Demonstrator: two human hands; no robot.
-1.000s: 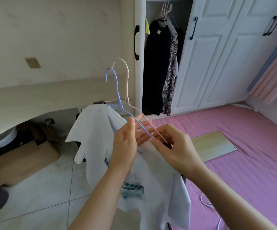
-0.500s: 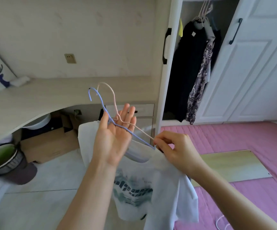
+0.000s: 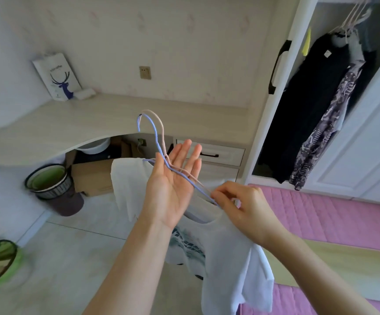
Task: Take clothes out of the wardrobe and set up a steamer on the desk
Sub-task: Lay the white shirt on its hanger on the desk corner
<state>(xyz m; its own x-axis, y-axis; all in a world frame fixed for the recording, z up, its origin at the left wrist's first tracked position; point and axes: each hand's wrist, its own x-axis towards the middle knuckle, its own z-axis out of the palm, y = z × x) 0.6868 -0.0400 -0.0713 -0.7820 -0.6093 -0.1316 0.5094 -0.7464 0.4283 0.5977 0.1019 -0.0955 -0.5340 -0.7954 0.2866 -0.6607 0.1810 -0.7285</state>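
Observation:
A white printed T-shirt [image 3: 227, 248] hangs on a blue wire hanger [image 3: 153, 130], with a pink hanger [image 3: 161, 128] lying against it. My left hand [image 3: 173, 185] is flat with fingers spread, and the hanger necks rest across its palm. My right hand [image 3: 246, 205] pinches the hanger arms at the shirt's collar. The curved wooden desk [image 3: 89, 119] lies beyond the hands. At the right, the open wardrobe [image 3: 284, 92] holds a black garment [image 3: 307, 96] and a patterned one [image 3: 327, 123]. No steamer is in view.
A white paper bag with a deer print [image 3: 58, 76] stands at the desk's back left. Under the desk sit a cardboard box [image 3: 93, 176] and a waste bin [image 3: 52, 187]. A pink mat [image 3: 330, 214] with a wooden board [image 3: 334, 267] covers the floor at right.
The view has swung left toward the desk. My left hand went from gripping the hangers to lying flat under them, while my right hand kept its pinch at the collar.

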